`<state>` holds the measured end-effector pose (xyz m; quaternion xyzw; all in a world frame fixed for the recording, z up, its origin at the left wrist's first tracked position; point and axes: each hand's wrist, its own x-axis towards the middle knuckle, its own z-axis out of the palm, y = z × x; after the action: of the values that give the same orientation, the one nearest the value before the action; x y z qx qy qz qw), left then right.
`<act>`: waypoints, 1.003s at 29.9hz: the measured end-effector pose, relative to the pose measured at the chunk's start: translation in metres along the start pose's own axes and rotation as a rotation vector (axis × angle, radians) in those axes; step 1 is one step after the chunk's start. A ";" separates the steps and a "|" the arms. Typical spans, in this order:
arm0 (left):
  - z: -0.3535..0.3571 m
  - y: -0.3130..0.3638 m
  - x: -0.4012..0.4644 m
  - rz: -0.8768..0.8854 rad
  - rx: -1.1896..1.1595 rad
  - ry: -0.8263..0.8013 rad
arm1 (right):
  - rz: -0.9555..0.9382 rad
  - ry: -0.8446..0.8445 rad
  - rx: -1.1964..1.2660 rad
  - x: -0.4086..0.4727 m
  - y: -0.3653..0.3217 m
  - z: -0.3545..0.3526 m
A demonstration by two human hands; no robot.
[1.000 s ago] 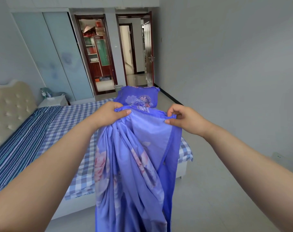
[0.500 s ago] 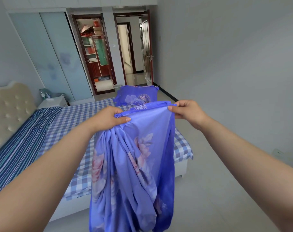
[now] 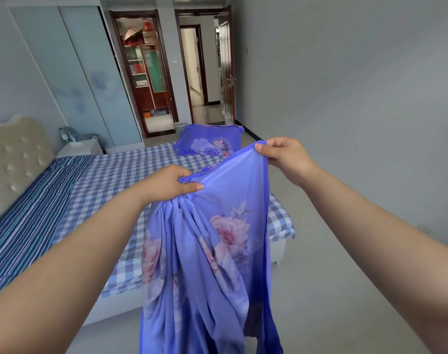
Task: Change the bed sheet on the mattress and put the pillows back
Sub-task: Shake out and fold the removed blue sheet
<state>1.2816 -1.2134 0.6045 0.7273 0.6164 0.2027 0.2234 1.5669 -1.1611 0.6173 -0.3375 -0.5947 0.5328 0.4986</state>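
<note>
A purple bed sheet (image 3: 217, 251) with pink flowers hangs in front of me, down toward the floor. My left hand (image 3: 170, 183) grips a bunched part of its top edge. My right hand (image 3: 285, 157) pinches the edge farther right and higher, so the hem runs taut between them. Behind the sheet lies the mattress (image 3: 120, 180), covered in blue-and-white check with a striped cloth (image 3: 33, 213) at the head end. A purple floral pillow (image 3: 210, 140) sits on the bed's far foot corner.
A padded beige headboard (image 3: 10, 159) is at the left. A white nightstand (image 3: 79, 148) stands by the wardrobe doors (image 3: 74, 72). A green bin (image 3: 180, 127) sits near two open doorways. Grey floor (image 3: 345, 251) runs along the wall on the right.
My right hand has moved up and to the right along the hem, spreading the sheet's top edge wider. My left hand has kept its grip and stayed roughly in place.
</note>
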 end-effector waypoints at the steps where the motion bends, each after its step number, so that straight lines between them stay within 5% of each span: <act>1: 0.001 0.000 0.001 -0.022 0.020 0.003 | 0.033 -0.047 0.048 -0.001 -0.003 0.000; 6: -0.001 0.005 0.008 -0.202 0.343 0.372 | 0.196 -0.489 -0.414 -0.016 -0.006 0.016; 10: -0.016 0.020 0.015 -0.066 0.488 0.642 | 0.038 -0.169 -0.672 0.000 0.007 0.021; 13: -0.020 0.027 0.019 0.045 0.514 0.558 | 0.009 0.114 -0.590 0.013 -0.002 0.002; 16: -0.009 0.022 0.022 0.040 0.521 0.464 | -0.012 0.095 -0.538 0.016 -0.008 -0.004; 22: 0.006 0.008 0.026 0.052 0.576 0.378 | -0.123 0.173 -0.828 0.012 -0.002 0.008; 30: -0.003 -0.002 0.034 -0.004 0.476 0.377 | -0.118 -0.171 -0.408 0.001 -0.016 0.027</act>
<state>1.2833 -1.1794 0.6062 0.7076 0.6786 0.1836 -0.0712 1.5430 -1.1716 0.6351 -0.3497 -0.7487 0.3982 0.3983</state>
